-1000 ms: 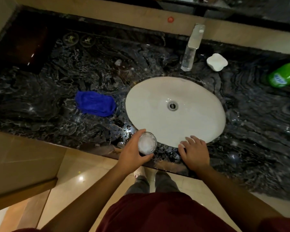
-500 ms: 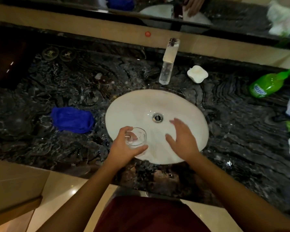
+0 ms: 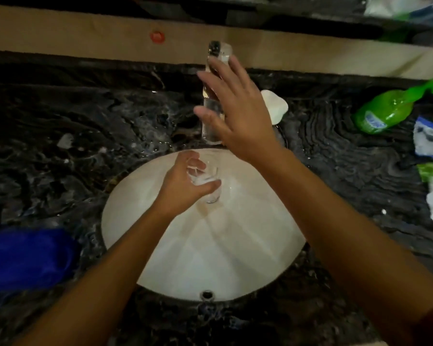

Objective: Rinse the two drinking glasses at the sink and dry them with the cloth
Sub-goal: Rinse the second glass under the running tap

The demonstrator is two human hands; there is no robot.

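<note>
Over the white sink, the left hand grips a drinking glass while the right hand, fingers spread, hovers at the faucet.

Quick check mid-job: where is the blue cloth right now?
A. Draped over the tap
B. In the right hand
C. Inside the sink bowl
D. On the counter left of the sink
D: the blue cloth lies on the dark counter left of the sink, untouched, while the left hand grips a glass over the bowl and the right hand reaches to the tap.
</note>
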